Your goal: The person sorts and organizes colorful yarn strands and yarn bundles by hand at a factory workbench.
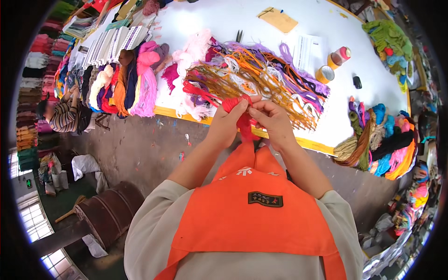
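A bundle of red yarn (244, 125) hangs at the table's near edge, in front of my orange apron. My left hand (226, 122) is closed around its upper part, thumb on top. Close on the right, my right hand (274, 122) has its thumb and fingers pinched together at the yarn; the strand between the fingertips is too small to make out clearly. Red loops stretch from the bundle toward the upper left. Just beyond both hands lies a wide spread of brown, orange, white and purple yarn strands (261, 86) on the white table.
Pale pink yarn (192, 52) and colourful skeins (147, 79) lie left. Scissors (239, 36), a brown envelope (277, 19), tape rolls (325, 74) and a black object (357, 82) are on the table. More skeins (387, 140) hang right. Another person (65, 114) works far left; a brown drum (109, 212) stands behind.
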Available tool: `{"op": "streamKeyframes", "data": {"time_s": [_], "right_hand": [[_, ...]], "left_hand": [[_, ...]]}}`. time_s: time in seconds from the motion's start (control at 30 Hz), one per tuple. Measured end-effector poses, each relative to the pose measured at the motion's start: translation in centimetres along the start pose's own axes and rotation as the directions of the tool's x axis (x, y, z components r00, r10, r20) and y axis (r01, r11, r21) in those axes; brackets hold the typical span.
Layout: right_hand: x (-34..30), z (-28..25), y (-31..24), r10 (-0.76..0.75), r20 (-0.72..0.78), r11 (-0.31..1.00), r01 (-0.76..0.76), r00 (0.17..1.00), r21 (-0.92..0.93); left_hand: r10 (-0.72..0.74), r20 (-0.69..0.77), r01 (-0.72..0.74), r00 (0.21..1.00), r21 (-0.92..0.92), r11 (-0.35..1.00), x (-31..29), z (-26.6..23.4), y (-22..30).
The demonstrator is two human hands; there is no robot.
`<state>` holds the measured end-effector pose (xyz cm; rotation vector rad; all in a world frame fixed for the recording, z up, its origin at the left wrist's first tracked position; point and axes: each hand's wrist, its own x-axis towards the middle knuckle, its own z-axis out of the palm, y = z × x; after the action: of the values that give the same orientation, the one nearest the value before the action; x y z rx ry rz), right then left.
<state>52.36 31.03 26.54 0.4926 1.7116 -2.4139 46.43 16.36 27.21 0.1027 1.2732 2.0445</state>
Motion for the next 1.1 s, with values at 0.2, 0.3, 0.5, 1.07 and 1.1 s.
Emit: {"op": "streamKeyframes", "data": {"time_s": [0.2, 0.3, 0.5, 1.07, 1.1], "right_hand": [[-1.5, 2.3, -0.5, -0.038, -0.073, 0.986, 0.049, 0.997, 0.158], [-2.0, 2.9, -0.7, -0.035, -0.107, 0.983, 0.054, 0.994, 0.176], [-2.5, 3.5, 0.1, -0.191, -0.069, 0.982, 0.189, 0.979, -0.030], [-3.7, 4.6, -0.5, -0.099, -0.205, 0.973, 0.137, 0.974, 0.183], [-3.9, 4.9, -0.7, -0.146, -0.183, 0.976, 0.172, 0.972, 0.134]], "left_hand": [[0.055, 0.055, -0.043, 0.997, -0.210, 0.977, -1.3, -1.5, 0.2], [0.016, 0.041, -0.004, 0.999, -0.296, 0.955, -2.0, -0.8, 0.9], [0.020, 0.167, 0.014, 0.986, -0.199, 0.980, -2.6, -0.4, 1.3], [0.053, 0.289, -0.011, 0.956, -0.145, 0.989, -3.4, -1.0, 1.7], [0.052, 0.289, -0.010, 0.956, -0.144, 0.989, -3.5, -1.0, 1.6]]}}
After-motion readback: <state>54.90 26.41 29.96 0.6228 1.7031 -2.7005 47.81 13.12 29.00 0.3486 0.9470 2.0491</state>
